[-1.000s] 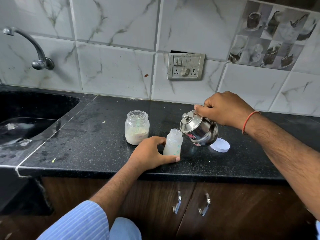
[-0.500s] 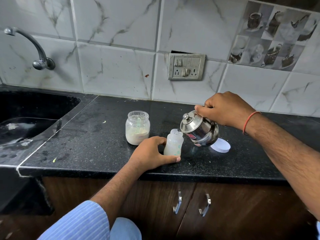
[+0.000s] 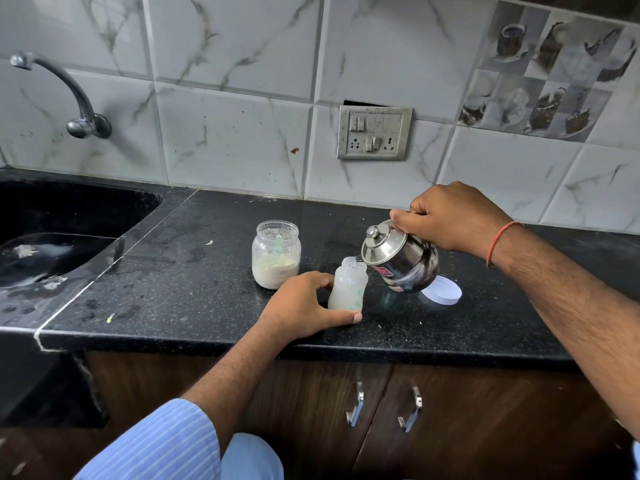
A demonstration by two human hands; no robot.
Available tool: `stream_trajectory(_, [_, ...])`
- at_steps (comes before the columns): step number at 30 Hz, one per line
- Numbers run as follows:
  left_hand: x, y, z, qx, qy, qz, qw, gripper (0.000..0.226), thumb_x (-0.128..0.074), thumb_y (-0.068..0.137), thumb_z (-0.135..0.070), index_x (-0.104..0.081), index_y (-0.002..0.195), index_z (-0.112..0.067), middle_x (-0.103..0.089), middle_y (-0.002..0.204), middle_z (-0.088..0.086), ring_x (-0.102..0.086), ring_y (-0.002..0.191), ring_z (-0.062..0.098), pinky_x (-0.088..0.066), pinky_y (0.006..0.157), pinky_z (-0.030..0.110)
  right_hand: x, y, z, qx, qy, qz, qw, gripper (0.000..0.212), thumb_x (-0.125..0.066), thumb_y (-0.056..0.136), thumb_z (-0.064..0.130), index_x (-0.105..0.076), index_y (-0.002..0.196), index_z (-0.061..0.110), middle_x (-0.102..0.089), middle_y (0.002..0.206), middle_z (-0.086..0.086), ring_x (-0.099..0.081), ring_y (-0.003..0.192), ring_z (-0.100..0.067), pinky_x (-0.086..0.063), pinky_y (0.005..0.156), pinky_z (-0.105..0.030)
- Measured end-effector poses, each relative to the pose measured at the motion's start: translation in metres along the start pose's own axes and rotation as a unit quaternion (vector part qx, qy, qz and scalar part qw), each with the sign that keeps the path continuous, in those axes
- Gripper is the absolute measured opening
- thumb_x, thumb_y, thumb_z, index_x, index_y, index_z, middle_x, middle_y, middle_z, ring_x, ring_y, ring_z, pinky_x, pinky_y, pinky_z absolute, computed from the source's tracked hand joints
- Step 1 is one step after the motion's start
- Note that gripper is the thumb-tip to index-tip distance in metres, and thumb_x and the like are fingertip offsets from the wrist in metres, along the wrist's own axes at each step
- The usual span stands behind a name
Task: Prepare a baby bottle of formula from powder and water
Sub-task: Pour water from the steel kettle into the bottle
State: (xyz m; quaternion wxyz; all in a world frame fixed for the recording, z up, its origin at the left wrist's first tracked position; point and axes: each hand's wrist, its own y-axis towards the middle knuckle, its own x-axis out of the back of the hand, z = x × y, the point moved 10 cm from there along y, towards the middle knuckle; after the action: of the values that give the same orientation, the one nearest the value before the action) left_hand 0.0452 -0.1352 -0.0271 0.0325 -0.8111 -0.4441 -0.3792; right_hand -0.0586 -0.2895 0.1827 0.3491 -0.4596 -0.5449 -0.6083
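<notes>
Both of your hands are busy: your left hand (image 3: pixel 304 303) curls round the baby bottle (image 3: pixel 348 289) standing on the counter (image 3: pixel 194 292). Your right hand (image 3: pixel 450 216) grips the steel pot (image 3: pixel 401 261), tilted with its spout at the bottle's mouth, powder jar (image 3: pixel 276 254) just beside

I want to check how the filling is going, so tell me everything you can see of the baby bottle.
The baby bottle is small, translucent plastic, with faint green print low on its side. It stands upright and uncapped on the black counter, cloudy whitish contents inside. The left hand grips its base. The tilted steel kettle, held by the right hand, has its spout at the bottle's open mouth.
</notes>
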Motion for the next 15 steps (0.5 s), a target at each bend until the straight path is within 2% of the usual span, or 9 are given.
stream_trajectory(5, [0.0007,-0.0004,-0.0016,0.001,0.005,0.003,1.000,0.073,-0.092,0.067,-0.077,-0.078,0.128,-0.038,-0.074,0.117,-0.023,-0.064,0.096,-0.008,-0.047,0.076,0.021,-0.0001,-0.0003,0.0006,0.000,-0.005,0.003,1.000,0.061,-0.054,0.101,0.056,-0.056,0.058,0.014,-0.049,0.051,-0.004,-0.044,0.054,-0.022,-0.035,0.056,-0.034])
stream_trajectory(15, [0.0011,-0.0015,-0.0025,0.004,0.003,0.007,1.000,0.075,-0.092,0.066,-0.077,-0.078,0.128,-0.038,-0.074,0.119,-0.023,-0.067,0.105,-0.006,-0.060,0.093,0.030,0.0016,-0.0003,0.0035,0.002,-0.018,0.004,1.000,0.060,-0.055,0.102,0.055,-0.055,0.059,0.013,-0.048,0.051,-0.004,-0.043,0.053,-0.022,-0.033,0.054,-0.034])
